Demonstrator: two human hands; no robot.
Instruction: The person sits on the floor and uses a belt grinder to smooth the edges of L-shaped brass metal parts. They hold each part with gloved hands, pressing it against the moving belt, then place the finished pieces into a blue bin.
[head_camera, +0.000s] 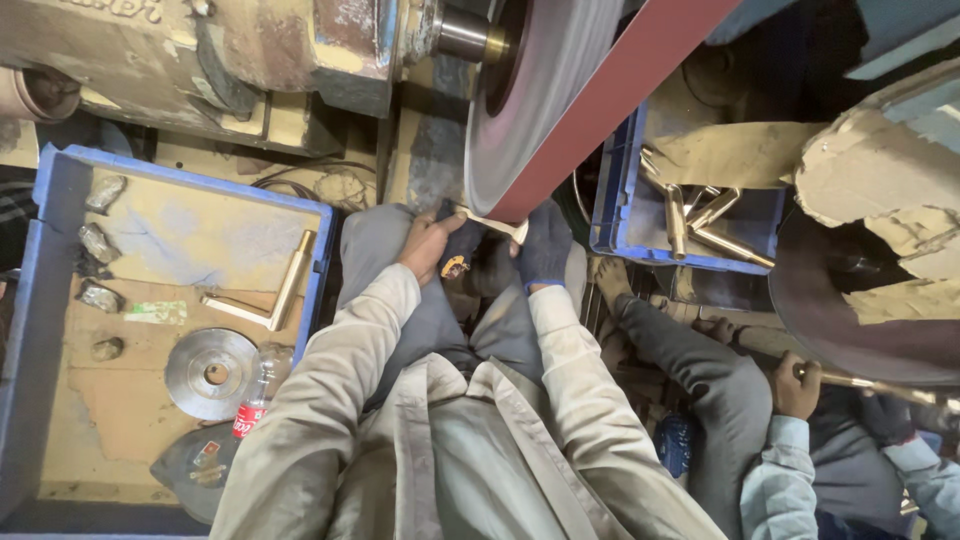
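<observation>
Hands meet at the foot of a spinning grey wheel (535, 95) wrapped by a maroon abrasive belt (610, 95), seen from the head camera; the left hand (428, 248), bare, and the right hand (543, 245), in a dark blue glove, each close their fingers around one end of a pale brass piece (497, 226), gripping it from both sides, seemingly so it sits steady against the belt; the piece lies just below the wheel, at the centre of the view, its long axis running roughly from nine o'clock to four o'clock, the right end dipping slightly toward the gloved hand; both forearms in pale sleeves reach up from six o'clock; at nine o'clock a blue tray (45, 300) holds an L-shaped brass part (275, 295), a metal disc (212, 373) and a small bottle (255, 400), within the left arm's reach; at two o'clock a blue crate (612, 215) keeps more brass parts (700, 225); at four o'clock another person's hand (797, 385) holds a rod at a second wheel
</observation>
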